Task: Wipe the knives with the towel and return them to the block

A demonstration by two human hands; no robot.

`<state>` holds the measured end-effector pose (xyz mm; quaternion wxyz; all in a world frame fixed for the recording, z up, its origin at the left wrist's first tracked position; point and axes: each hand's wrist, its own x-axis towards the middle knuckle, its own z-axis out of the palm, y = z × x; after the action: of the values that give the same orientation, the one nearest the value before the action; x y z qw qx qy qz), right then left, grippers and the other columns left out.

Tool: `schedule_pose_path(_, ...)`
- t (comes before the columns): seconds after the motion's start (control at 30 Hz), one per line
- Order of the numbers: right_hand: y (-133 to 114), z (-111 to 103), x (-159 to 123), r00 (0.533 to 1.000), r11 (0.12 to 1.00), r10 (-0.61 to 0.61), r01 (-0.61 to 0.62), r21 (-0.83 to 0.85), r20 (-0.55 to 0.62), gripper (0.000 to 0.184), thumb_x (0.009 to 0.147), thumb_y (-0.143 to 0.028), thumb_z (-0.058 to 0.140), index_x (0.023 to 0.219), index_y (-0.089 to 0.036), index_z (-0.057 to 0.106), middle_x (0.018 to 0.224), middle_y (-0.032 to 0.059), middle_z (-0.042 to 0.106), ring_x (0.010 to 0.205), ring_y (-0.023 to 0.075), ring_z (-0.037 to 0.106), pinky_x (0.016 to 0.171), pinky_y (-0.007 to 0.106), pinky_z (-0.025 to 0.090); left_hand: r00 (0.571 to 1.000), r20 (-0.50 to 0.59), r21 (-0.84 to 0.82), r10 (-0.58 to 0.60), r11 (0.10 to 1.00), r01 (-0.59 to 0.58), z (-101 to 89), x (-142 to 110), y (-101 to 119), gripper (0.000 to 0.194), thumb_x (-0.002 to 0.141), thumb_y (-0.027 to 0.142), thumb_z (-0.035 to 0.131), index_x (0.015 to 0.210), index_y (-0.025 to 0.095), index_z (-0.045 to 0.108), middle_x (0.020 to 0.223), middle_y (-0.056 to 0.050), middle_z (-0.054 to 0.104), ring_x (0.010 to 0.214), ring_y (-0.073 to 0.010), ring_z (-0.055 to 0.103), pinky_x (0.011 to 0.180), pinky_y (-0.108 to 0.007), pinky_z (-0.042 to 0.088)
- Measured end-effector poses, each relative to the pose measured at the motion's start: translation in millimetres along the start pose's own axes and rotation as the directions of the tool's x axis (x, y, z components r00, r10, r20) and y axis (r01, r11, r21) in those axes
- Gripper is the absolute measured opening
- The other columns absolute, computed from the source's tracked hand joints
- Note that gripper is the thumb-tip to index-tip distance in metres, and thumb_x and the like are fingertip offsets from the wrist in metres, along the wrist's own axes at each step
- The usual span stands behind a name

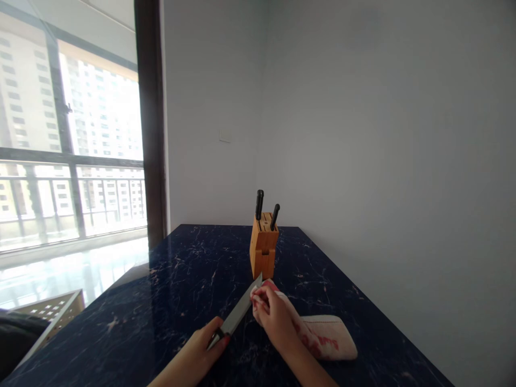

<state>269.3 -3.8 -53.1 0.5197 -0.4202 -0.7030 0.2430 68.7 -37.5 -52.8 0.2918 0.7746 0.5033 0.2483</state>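
A kitchen knife (237, 313) was held just above or on the dark blue veined marble countertop (181, 269) (its exact height was hard to judge from this view), with its tip pointing away toward a wooden knife block. It would handle as a stiff, fairly light tool, with its steel blade likely slick and its edge the part to avoid, so the safe place to take hold was the dark handle. At the far left, past a bright window (68, 134), stood one perforated pale crate (52, 317) beside a dark object (16, 338) too cut off to name. The left hand (193, 355) was closed tightly around the knife's handle (215, 339), mostly hiding it. Beyond the blade stood the one knife block (264, 247), upright and near the tip, with two black handles, one taller (259, 204) and one shorter (274, 216), rising from its slots. The right hand (274, 322) was pinched narrowly on a bunched fold of a white cloth with red markings (326, 338), pressing it against the far end of the blade. The soft, limp cloth trailed away to the right across the countertop, and whether it wrapped the edge I could not tell.
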Motion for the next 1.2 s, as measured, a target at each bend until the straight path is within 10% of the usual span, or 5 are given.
schedule_pose_path(0.2, -32, 20, -22, 0.968, 0.992, -0.106, 0.119, -0.045, 0.226, 0.019, 0.076, -0.010, 0.048, 0.088, -0.022, 0.057, 0.090, 0.0015, 0.062, 0.087, 0.0149, 0.057, 0.078, 0.025, 0.043, 1.000, -0.025, -0.061, 0.016, 0.998, -0.017, 4.6, 1, -7, 0.017, 0.080, 0.031, 0.043, 0.087, 0.017, 0.049, 0.077, 0.000, 0.061, 0.071, -0.0135, 0.054, 0.064, -0.019, 0.039)
schedule_pose_path(0.43, -8, 12, -5, 1.000, 0.993, 0.013, -0.016, -0.113, -0.027, 0.016, 0.074, -0.009, 0.046, 0.082, -0.019, 0.057, 0.084, 0.0031, 0.064, 0.080, 0.0152, 0.060, 0.074, 0.026, 0.044, 1.000, -0.023, 0.010, 0.005, 1.000, -0.005, 5.9, -2, -2, 0.022, 0.081, 0.026, 0.041, 0.102, 0.020, 0.046, 0.073, 0.002, 0.062, 0.066, -0.0132, 0.057, 0.060, -0.019, 0.038)
schedule_pose_path(0.67, -40, 25, -27, 0.977, 0.993, -0.091, 0.104, -0.060, 0.195, 0.020, 0.072, -0.005, 0.051, 0.080, -0.020, 0.060, 0.090, 0.0019, 0.063, 0.088, 0.0150, 0.057, 0.080, 0.026, 0.042, 0.996, -0.030, -0.085, 0.089, 0.992, -0.091, 7.8, -6, 6, 0.032, 0.080, 0.019, 0.040, 0.112, 0.022, 0.041, 0.092, -0.002, 0.066, 0.082, -0.0156, 0.062, 0.070, -0.018, 0.041)
schedule_pose_path(1.2, -48, 26, -29, 0.975, 0.975, -0.021, 0.070, -0.213, 0.221, 0.020, 0.069, -0.005, 0.047, 0.075, -0.021, 0.058, 0.081, 0.0024, 0.061, 0.081, 0.0172, 0.056, 0.075, 0.027, 0.041, 0.999, -0.039, -0.043, 0.000, 0.999, -0.001, 5.9, -8, 8, 0.035, 0.080, 0.020, 0.039, 0.115, 0.020, 0.035, 0.077, 0.001, 0.065, 0.072, -0.0156, 0.061, 0.065, -0.020, 0.040)
